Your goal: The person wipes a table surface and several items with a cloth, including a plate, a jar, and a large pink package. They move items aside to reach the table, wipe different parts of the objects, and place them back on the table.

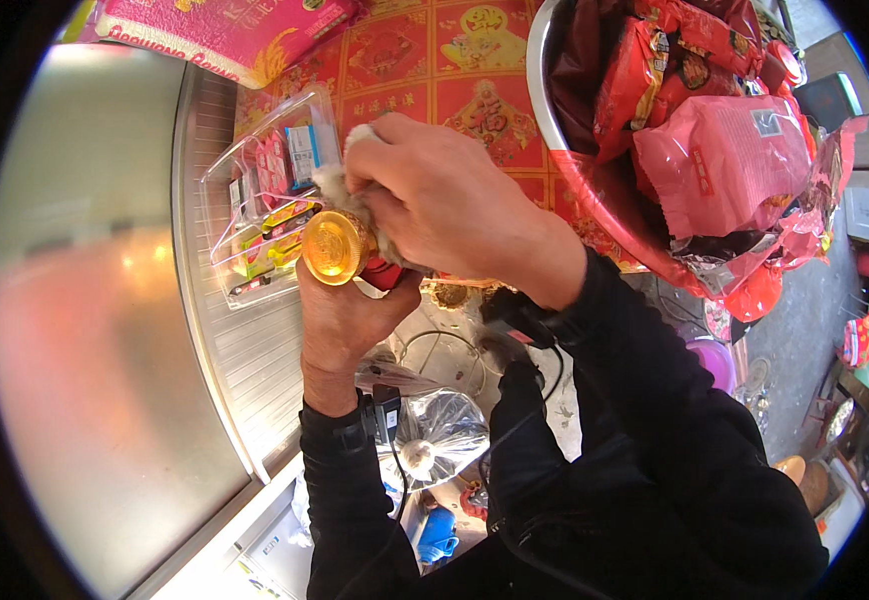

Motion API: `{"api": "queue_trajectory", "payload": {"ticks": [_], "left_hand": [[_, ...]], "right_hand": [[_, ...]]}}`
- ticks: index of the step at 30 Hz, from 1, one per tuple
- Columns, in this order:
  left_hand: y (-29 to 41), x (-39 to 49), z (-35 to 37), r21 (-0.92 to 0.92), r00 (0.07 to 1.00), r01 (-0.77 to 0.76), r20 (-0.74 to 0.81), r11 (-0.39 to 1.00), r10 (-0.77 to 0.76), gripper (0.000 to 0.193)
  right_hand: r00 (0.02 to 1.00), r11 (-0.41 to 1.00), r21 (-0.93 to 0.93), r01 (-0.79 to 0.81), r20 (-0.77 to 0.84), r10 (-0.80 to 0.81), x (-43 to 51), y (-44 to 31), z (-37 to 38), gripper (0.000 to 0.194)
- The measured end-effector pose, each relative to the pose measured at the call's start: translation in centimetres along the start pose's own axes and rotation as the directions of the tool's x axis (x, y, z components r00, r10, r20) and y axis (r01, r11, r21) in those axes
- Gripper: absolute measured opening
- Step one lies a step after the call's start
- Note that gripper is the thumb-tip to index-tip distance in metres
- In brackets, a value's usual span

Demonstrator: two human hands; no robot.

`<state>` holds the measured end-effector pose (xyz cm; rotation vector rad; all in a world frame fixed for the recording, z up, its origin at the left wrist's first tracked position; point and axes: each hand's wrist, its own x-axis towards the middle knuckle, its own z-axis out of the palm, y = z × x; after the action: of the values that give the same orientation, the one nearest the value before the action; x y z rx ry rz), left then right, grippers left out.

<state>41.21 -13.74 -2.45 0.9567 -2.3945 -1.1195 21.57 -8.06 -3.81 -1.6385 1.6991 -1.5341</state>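
My left hand (348, 315) grips a bottle or jar with a ribbed, gold-coloured cap (332, 247). The cap faces up towards me, and a bit of red shows on the body below it. Most of the body is hidden by my hands. My right hand (449, 195) presses a pale, fuzzy cloth (338, 184) against the container's side, just beyond the cap. Left of both hands, a clear plastic divided box (213, 184) holds several small packets in pink, blue and yellow wrappers (273, 169).
A red-gold printed covering (386, 56) lies ahead, with a pink printed bag (232, 30) on it. A large metal-rimmed basin (543, 90) of red and pink food packets stands right. A glossy panel (97, 300) borders the left. Below hangs a clear plastic bag (449, 427).
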Motion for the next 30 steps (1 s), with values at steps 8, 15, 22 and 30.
{"api": "queue_trajectory", "payload": {"ticks": [8,15,22,30], "left_hand": [[0.2,0.2,0.4,-0.058,1.0,0.008,-0.026,0.998,-0.009,0.052],[-0.1,-0.5,1.8,0.029,0.992,0.003,-0.123,1.0,0.0,0.065],[-1.1,-0.9,2.1,0.05,0.989,0.016,-0.144,0.999,-0.009,0.097],[1.3,-5.9,0.3,-0.136,0.976,0.115,-0.169,0.984,-0.137,0.101]], "right_hand": [[0.999,0.994,0.109,-0.033,0.009,0.033,1.8,0.7,1.1,0.015],[0.952,0.913,0.295,-0.281,-0.034,0.304,-2.7,4.4,1.8,0.013],[0.907,0.884,0.239,-0.401,-0.029,0.419,-8.9,7.8,2.7,0.01],[0.921,0.921,0.225,-0.318,-0.158,0.357,-13.3,1.8,1.6,0.014]]}}
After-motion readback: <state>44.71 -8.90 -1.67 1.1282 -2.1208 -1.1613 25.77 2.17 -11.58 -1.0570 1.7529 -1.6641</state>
